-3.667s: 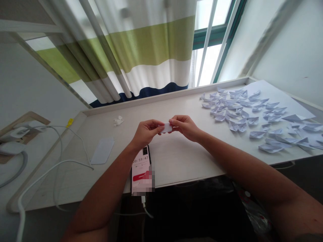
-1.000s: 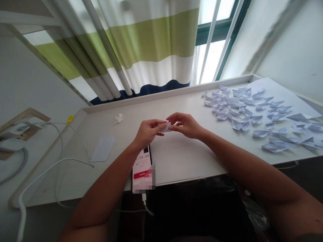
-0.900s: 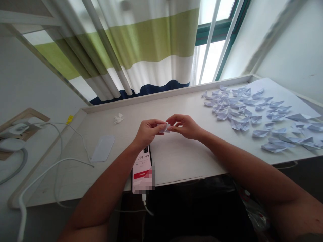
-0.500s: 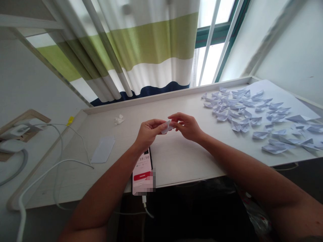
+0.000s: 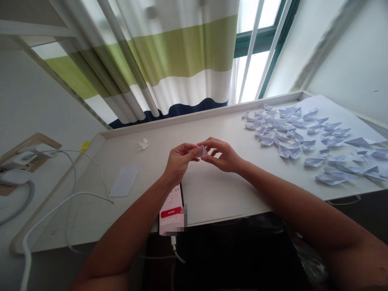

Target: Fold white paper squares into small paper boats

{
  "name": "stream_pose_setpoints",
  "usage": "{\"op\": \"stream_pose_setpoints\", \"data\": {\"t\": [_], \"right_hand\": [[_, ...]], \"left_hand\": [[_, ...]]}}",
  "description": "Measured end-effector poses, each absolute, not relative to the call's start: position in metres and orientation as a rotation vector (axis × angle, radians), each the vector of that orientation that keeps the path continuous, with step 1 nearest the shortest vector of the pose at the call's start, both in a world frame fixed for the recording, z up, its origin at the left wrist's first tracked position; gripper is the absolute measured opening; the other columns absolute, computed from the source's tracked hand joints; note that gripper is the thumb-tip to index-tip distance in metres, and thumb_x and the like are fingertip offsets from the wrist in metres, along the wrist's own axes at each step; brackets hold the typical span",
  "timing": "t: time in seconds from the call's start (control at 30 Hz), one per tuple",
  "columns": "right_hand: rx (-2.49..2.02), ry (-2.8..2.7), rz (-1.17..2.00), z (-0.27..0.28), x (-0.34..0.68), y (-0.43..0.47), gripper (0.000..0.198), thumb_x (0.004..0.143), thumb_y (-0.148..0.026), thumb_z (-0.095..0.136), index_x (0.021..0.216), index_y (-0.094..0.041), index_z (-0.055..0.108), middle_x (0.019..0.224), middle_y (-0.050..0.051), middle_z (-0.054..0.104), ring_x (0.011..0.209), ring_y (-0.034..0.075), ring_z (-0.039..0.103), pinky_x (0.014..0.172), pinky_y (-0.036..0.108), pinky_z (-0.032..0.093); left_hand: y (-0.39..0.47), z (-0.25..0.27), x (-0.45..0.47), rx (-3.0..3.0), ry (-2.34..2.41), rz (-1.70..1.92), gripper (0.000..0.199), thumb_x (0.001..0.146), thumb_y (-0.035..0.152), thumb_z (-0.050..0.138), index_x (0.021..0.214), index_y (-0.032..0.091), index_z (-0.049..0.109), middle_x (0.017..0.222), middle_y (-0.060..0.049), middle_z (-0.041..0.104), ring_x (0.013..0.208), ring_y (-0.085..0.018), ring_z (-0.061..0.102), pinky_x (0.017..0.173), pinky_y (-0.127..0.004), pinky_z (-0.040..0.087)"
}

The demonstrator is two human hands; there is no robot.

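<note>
A small piece of folded white paper (image 5: 203, 151) is held up over the middle of the table. My left hand (image 5: 179, 159) pinches it between thumb and fingers from the left side. My right hand (image 5: 222, 154) is at its right edge, fingers curved around it, the thumb low and touching or nearly touching the paper. The fingers hide part of the folds. Many small folded paper boats (image 5: 281, 131) are spread over the right side of the table.
A phone (image 5: 171, 212) with a charging cable lies at the front edge under my left forearm. White paper sheets (image 5: 124, 180) lie at the left, near loose white cables (image 5: 72, 194). A crumpled tissue (image 5: 143, 144) sits farther back. A larger white sheet (image 5: 325, 107) lies beneath some boats.
My right hand's fingers have shifted left over the top of the paper, and its thumb has dropped lower. My left hand keeps its pinch in nearly the same place.
</note>
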State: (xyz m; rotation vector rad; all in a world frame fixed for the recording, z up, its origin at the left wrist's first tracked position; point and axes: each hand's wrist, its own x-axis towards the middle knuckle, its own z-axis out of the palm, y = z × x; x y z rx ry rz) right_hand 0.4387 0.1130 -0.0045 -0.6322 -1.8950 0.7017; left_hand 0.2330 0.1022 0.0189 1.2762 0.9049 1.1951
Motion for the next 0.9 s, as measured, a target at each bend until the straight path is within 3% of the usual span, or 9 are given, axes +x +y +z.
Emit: {"op": "stream_pose_setpoints", "data": {"t": [0.13, 0.23, 0.4, 0.63, 0.9], "right_hand": [[-0.632, -1.885, 0.744, -0.004, 0.439, 0.114, 0.034, 0.101, -0.048, 0.076, 0.125, -0.024, 0.078, 0.106, 0.008, 0.074, 0.087, 0.018, 0.073, 0.066, 0.029, 0.062], [-0.641, -1.861, 0.765, -0.003, 0.440, 0.113, 0.031, 0.100, -0.047, 0.078, 0.120, -0.024, 0.079, 0.106, 0.007, 0.074, 0.086, 0.018, 0.074, 0.064, 0.029, 0.062], [-0.674, -1.886, 0.727, 0.000, 0.438, 0.109, 0.024, 0.102, -0.043, 0.075, 0.116, -0.024, 0.078, 0.104, 0.007, 0.075, 0.085, 0.018, 0.074, 0.065, 0.029, 0.062], [-0.665, -1.877, 0.695, -0.004, 0.438, 0.110, 0.041, 0.099, -0.041, 0.077, 0.136, -0.027, 0.067, 0.107, 0.006, 0.075, 0.085, 0.018, 0.074, 0.060, 0.027, 0.061], [-0.694, -1.883, 0.709, 0.001, 0.433, 0.103, 0.024, 0.100, -0.037, 0.074, 0.118, -0.021, 0.072, 0.100, 0.006, 0.074, 0.083, 0.018, 0.070, 0.059, 0.025, 0.059]], "left_hand": [[0.104, 0.018, 0.232, 1.259, 0.891, 1.255, 0.034, 0.074, 0.044, 0.098, 0.092, 0.022, 0.081, 0.087, -0.001, 0.081, 0.077, -0.014, 0.069, 0.070, -0.027, 0.053], [0.104, 0.019, 0.229, 1.252, 0.871, 1.218, 0.035, 0.074, 0.041, 0.098, 0.101, 0.023, 0.084, 0.091, -0.003, 0.083, 0.081, -0.015, 0.071, 0.074, -0.029, 0.055], [0.104, 0.020, 0.227, 1.249, 0.927, 1.194, 0.027, 0.076, 0.041, 0.095, 0.094, 0.022, 0.086, 0.093, -0.004, 0.084, 0.086, -0.018, 0.075, 0.081, -0.032, 0.058], [0.102, 0.021, 0.230, 1.307, 0.914, 1.229, 0.026, 0.075, 0.039, 0.096, 0.090, 0.021, 0.087, 0.090, -0.006, 0.085, 0.089, -0.022, 0.079, 0.091, -0.040, 0.062], [0.095, 0.019, 0.239, 1.307, 0.868, 1.264, 0.027, 0.073, 0.041, 0.099, 0.089, 0.022, 0.088, 0.091, -0.005, 0.085, 0.094, -0.024, 0.081, 0.097, -0.044, 0.063]]}}
